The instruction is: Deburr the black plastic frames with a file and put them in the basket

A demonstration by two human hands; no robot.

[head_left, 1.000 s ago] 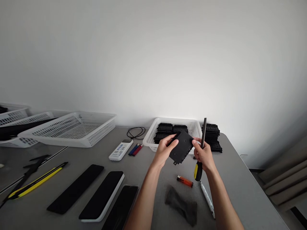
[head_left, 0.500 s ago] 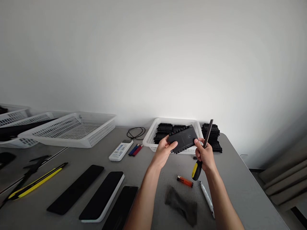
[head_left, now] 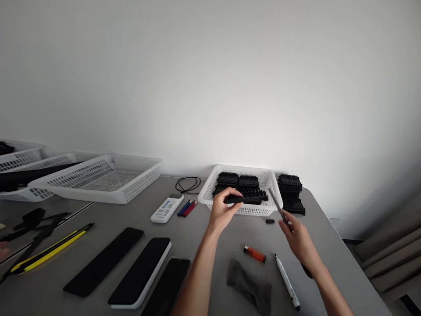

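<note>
Holding one black plate (head_left: 255, 198) — one metal tool (head_left: 278, 204).

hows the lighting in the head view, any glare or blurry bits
In the head view, the wall is brightest above the white basket, fading toward the corners, without harsh glare; in the same view, the black part in the left hand shows little surface detail; also there, the curtain looks dim and soft.

Yel/blk cutter (head_left: 52, 252) far L, blk cable (head_left: 186, 191) nr blue lighter (head_left: 184, 208) & red lighter (head_left: 190, 209).
</note>
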